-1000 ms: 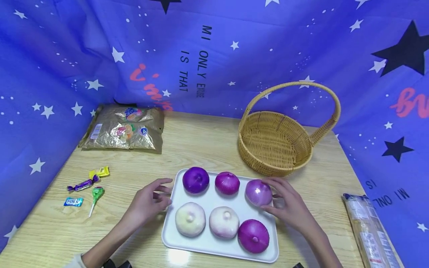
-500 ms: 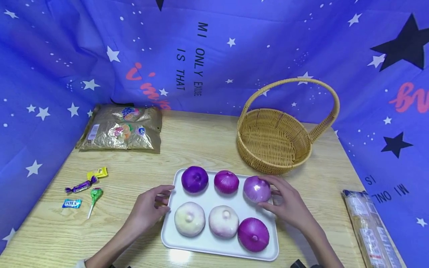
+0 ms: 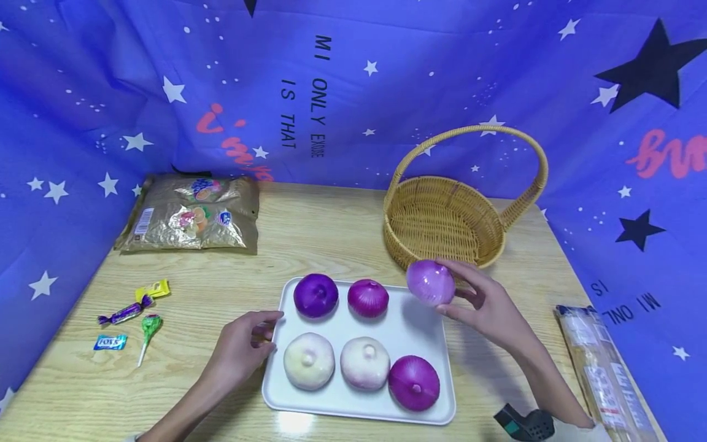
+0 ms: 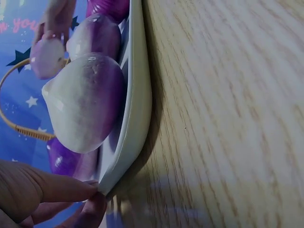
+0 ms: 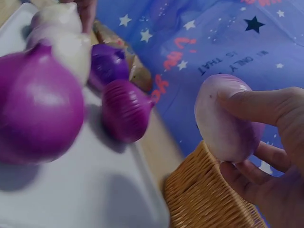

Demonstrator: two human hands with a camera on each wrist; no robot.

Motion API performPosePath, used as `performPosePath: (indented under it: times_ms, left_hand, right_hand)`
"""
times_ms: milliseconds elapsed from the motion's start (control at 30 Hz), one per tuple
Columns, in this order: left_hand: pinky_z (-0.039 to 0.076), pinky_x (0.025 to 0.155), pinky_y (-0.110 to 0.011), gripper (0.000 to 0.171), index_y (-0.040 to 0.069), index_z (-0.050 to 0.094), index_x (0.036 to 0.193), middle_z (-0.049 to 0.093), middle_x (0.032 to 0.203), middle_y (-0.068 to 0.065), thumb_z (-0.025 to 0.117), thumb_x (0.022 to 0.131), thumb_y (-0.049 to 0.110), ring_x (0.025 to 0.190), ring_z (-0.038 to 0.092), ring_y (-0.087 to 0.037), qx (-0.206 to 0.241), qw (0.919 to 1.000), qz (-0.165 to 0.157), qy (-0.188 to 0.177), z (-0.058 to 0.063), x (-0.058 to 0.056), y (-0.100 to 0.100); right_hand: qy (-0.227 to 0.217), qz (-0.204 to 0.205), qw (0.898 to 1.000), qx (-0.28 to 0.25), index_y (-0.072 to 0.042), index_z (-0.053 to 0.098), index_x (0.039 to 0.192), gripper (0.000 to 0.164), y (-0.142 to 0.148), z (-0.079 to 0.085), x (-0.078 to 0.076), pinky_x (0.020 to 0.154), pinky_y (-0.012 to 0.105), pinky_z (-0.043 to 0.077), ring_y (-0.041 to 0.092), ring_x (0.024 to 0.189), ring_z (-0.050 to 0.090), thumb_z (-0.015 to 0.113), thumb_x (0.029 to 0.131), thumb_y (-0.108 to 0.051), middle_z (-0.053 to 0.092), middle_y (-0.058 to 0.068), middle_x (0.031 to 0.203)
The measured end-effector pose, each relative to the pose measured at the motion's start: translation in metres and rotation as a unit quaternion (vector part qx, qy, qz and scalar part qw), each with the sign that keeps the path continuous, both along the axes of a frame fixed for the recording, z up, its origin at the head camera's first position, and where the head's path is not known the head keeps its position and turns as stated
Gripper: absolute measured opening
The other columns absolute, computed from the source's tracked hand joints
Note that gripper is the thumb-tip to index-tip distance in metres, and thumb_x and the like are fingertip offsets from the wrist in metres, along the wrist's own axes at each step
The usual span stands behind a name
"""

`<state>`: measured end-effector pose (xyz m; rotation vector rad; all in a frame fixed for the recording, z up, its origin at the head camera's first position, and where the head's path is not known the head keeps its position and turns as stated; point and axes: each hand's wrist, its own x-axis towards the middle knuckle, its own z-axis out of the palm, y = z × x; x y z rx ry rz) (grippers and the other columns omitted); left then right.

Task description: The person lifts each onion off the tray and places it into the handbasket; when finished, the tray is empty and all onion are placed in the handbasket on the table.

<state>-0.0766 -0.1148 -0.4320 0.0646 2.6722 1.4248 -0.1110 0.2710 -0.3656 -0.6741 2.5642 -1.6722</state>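
Observation:
My right hand [image 3: 488,304] holds a light purple onion [image 3: 431,283] between thumb and fingers, raised above the tray's back right corner, in front of the basket. The right wrist view shows the thumb across the held onion's side [image 5: 227,118] and fingertips beneath it. At the left rim of the white tray [image 3: 356,416], my left hand [image 3: 239,350] pinches the edge; thumb and fingertips meet there in the left wrist view. On the tray sit a dark purple onion [image 3: 316,296], a small magenta onion [image 3: 368,299], two whitish onions [image 3: 309,361] and a large magenta onion [image 3: 414,383].
Behind the tray at right stands a wicker basket [image 3: 442,227] with a tall handle. A gold candy bag [image 3: 190,215] lies back left. Several wrapped sweets [image 3: 127,312] and a lollipop [image 3: 149,328] are at left; a clear plastic package [image 3: 602,368] lies along the right edge.
My right hand has gripped the light purple onion and lifted it off the tray, up and toward the basket. The left hand stays at the tray's left rim. The head view has shifted slightly.

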Motion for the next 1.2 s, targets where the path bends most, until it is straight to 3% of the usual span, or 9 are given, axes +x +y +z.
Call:
performPosePath:
  times_ms: [200, 600, 933, 1100, 1200]
  left_hand:
    - [0.048, 0.065, -0.016, 0.052, 0.01, 0.061, 0.109, 0.061, 0.096, -0.005, 0.066, 0.062, -0.013, 0.077, 0.058, -0.014, -0.001, 1.0, 0.007, 0.0, 0.0, 0.001, -0.001]
    - [0.046, 0.059, -0.015, 0.048, 0.007, 0.062, 0.108, 0.062, 0.078, -0.001, 0.068, 0.063, -0.008, 0.067, 0.057, -0.008, -0.046, 0.9989, 0.011, -0.001, 0.004, 0.001, -0.003]
    - [0.046, 0.054, -0.017, 0.052, 0.004, 0.06, 0.11, 0.06, 0.085, -0.002, 0.067, 0.06, -0.01, 0.062, 0.053, -0.007, -0.05, 0.9987, 0.003, -0.008, 0.005, 0.002, -0.002]
    - [0.046, 0.054, -0.018, 0.056, 0.002, 0.058, 0.111, 0.059, 0.084, -0.002, 0.07, 0.058, -0.009, 0.061, 0.052, -0.006, -0.046, 0.9989, -0.002, -0.006, 0.005, 0.004, 0.0]
    - [0.045, 0.055, -0.017, 0.056, 0.001, 0.058, 0.111, 0.059, 0.083, -0.002, 0.072, 0.058, -0.009, 0.06, 0.052, -0.006, -0.045, 0.999, -0.003, -0.003, 0.004, 0.006, 0.001]
  right_hand:
    - [-0.033, -0.013, 0.999, -0.033, -0.013, 0.038, 0.133, 0.072, 0.011, 0.005, -0.027, 0.086, 0.025, 0.043, 0.021, 0.116, 0.041, 0.068, 0.07, 0.004, 0.036, 0.006, 0.134]
    - [-0.101, -0.126, 0.986, -0.026, -0.02, 0.037, 0.132, 0.067, 0.033, 0.012, -0.084, 0.085, 0.017, 0.04, 0.025, 0.12, 0.035, 0.07, 0.073, -0.015, 0.036, 0.005, 0.132]
    - [-0.141, -0.21, 0.966, -0.049, -0.016, 0.029, 0.134, 0.072, 0.049, 0.009, -0.117, 0.073, 0.017, 0.046, 0.025, 0.11, 0.041, 0.069, 0.074, -0.013, 0.031, 0.011, 0.132]
    - [-0.169, -0.239, 0.955, -0.047, -0.01, 0.026, 0.133, 0.073, 0.046, 0.005, -0.136, 0.078, 0.027, 0.047, 0.028, 0.108, 0.042, 0.066, 0.073, -0.002, 0.027, 0.015, 0.133]
    - [-0.186, -0.269, 0.944, -0.036, -0.013, 0.03, 0.13, 0.074, 0.047, -0.002, -0.152, 0.079, 0.033, 0.047, 0.024, 0.101, 0.047, 0.069, 0.068, -0.002, 0.03, 0.014, 0.129]
